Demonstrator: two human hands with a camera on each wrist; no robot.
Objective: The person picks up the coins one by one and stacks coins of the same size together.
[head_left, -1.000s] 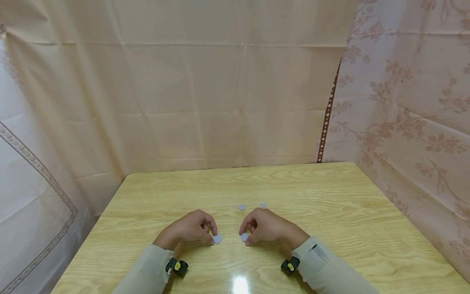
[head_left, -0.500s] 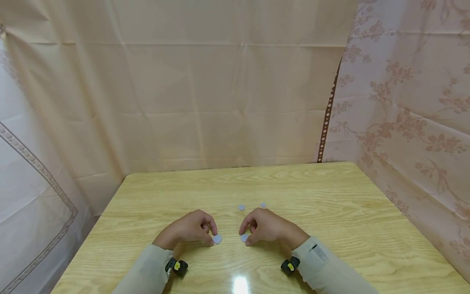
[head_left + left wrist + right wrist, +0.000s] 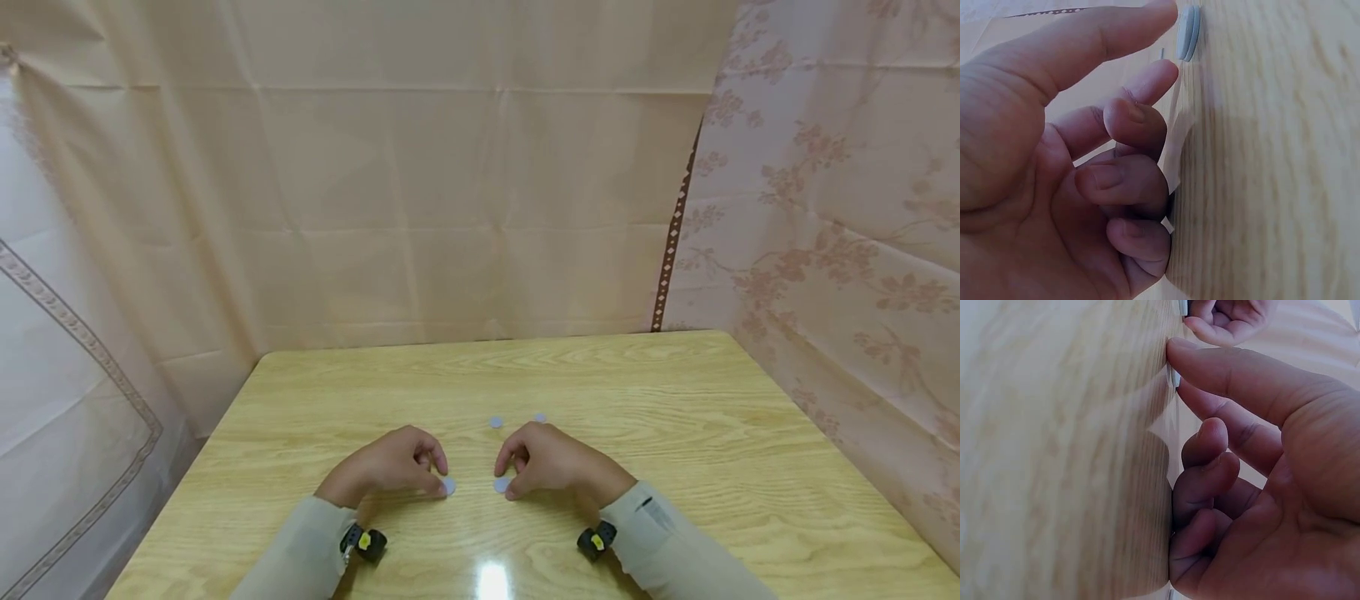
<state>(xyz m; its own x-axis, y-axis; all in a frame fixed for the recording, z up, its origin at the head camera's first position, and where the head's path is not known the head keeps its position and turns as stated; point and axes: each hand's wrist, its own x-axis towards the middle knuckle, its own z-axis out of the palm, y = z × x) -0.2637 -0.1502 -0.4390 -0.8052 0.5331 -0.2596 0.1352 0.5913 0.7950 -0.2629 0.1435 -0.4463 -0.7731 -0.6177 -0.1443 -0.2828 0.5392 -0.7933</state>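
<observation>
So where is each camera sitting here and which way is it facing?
Head: worn on the head, looking forward and down at the wooden table; both hands and sleeves show.
Left wrist: at the left hand, facing its fingers and the left disc.
Right wrist: at the right hand, facing its fingers.
All three show the tabletop.
</observation>
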